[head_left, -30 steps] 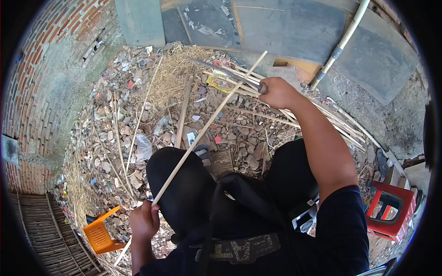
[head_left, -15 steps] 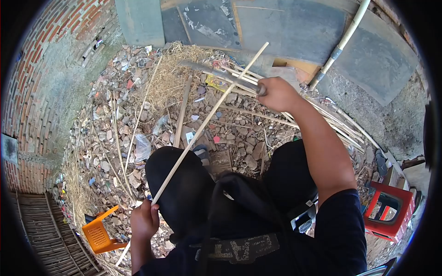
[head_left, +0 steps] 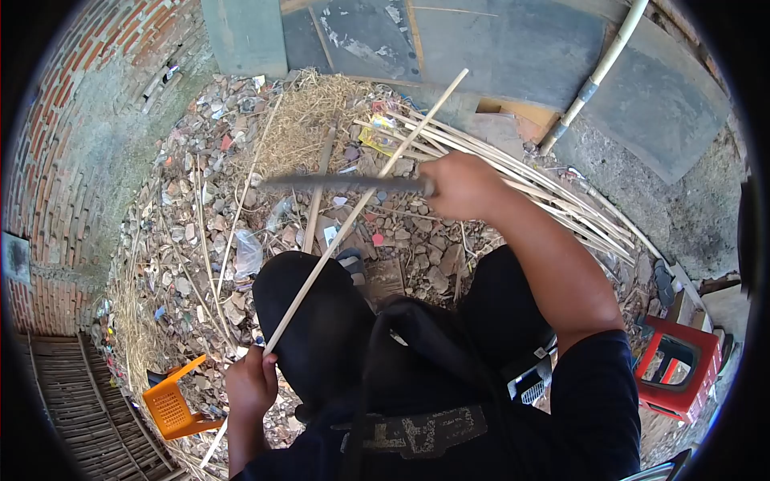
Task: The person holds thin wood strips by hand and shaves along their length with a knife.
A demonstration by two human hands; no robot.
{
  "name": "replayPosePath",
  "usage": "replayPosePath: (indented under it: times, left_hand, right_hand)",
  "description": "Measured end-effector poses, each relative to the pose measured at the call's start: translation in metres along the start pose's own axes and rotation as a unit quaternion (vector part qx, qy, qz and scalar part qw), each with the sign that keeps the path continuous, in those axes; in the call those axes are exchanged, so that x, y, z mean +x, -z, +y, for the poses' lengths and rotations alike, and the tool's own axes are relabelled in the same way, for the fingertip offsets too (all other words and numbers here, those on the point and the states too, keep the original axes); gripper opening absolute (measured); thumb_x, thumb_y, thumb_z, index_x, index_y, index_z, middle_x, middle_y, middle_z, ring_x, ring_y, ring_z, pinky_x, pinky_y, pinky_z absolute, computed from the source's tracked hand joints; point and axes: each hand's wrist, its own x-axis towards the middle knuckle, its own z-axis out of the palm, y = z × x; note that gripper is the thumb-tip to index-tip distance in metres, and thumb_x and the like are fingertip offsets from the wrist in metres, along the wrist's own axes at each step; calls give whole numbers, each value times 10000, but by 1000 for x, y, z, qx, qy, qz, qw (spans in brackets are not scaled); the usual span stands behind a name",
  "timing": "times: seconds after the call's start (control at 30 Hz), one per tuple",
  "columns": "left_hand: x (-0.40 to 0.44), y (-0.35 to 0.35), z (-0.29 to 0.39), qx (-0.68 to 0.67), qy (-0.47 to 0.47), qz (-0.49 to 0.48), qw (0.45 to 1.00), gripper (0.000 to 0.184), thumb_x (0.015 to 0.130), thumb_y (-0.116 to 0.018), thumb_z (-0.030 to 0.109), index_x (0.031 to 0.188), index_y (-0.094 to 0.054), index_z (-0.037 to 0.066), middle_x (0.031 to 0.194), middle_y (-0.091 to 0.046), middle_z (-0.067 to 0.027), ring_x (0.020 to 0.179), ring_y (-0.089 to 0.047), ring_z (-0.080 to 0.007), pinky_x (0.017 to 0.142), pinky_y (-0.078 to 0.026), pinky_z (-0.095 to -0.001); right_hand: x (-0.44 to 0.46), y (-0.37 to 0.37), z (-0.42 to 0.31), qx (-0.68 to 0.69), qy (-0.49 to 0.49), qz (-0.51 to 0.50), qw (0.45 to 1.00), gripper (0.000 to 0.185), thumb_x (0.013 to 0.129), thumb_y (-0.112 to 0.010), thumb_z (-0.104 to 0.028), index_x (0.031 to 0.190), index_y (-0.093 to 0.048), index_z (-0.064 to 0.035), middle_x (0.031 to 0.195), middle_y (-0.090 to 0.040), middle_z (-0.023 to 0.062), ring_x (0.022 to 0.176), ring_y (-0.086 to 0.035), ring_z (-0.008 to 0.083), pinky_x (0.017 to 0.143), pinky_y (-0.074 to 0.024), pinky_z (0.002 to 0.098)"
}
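A long pale wooden strip (head_left: pixel 345 228) slants from the lower left, across my left knee, to the upper middle. My left hand (head_left: pixel 252 381) is closed round the strip near its lower part. In my right hand (head_left: pixel 461 186) is the handle of a long dark blade (head_left: pixel 345 183), blurred by motion. The blade points left and crosses the strip in view; whether they touch I cannot tell. Beyond my right hand lies a bundle of similar pale strips (head_left: pixel 553 196) on the rubble.
Rubble (head_left: pixel 180 240) and dry straw (head_left: pixel 301 120) cover the ground. A brick wall (head_left: pixel 64 160) stands left, grey panels (head_left: pixel 513 48) ahead. An orange plastic chair (head_left: pixel 171 407) is at lower left, a red plastic stool (head_left: pixel 682 365) at right. A pole (head_left: pixel 593 80) leans at upper right.
My right hand has moved down and slightly left, and the blade has swung lower along the strip. The strip's far end has risen slightly; my left hand keeps nearly the same place.
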Motion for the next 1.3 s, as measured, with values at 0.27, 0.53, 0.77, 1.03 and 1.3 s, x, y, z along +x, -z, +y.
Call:
replayPosePath:
  times: [0.27, 0.53, 0.77, 1.03, 1.3]
  left_hand:
    - [-4, -11, -16, 28, -30, 44, 998, 219, 1016, -578, 245, 918, -551, 51, 573, -564, -168, 514, -591, -427, 480, -445, -527]
    - [4, -10, -12, -39, -21, 2, 999, 238, 1015, -577, 219, 865, -510, 47, 554, -545, -181, 517, -587, -440, 479, -432, -528]
    - [-2, 1, 3, -64, 7, -6, 998, 236, 1029, -552, 213, 882, -517, 32, 560, -545, -197, 536, -593, -460, 491, -436, -531]
    - [-4, -5, -3, -71, 17, -3, 997, 235, 1031, -553, 213, 885, -518, 32, 565, -551, -199, 536, -595, -461, 488, -434, -536]
    - [3, 0, -1, -86, 6, -10, 996, 230, 1030, -565, 214, 887, -523, 38, 552, -539, -194, 531, -594, -453, 482, -428, -528]
  right_hand:
    - [30, -25, 69, 39, -107, 22, 993, 267, 772, -697, -196, 993, -723, -48, 915, -730, 209, 883, -711, 385, 828, -556, 483]
    - [12, -17, 19, 52, 9, 18, 998, 174, 782, -725, -210, 905, -700, -90, 770, -694, 150, 792, -701, 363, 744, -541, 487]
    - [17, -19, 37, 57, -21, 60, 996, 225, 802, -742, -222, 979, -723, -85, 774, -719, 164, 785, -715, 353, 740, -555, 473]
    - [25, -24, 51, 78, -14, 33, 996, 173, 752, -708, -169, 903, -700, -85, 811, -718, 163, 779, -710, 338, 728, -553, 468]
    - [9, -10, 37, 61, 33, 82, 994, 164, 776, -721, -188, 901, -706, -83, 819, -715, 183, 775, -710, 349, 726, -552, 469]
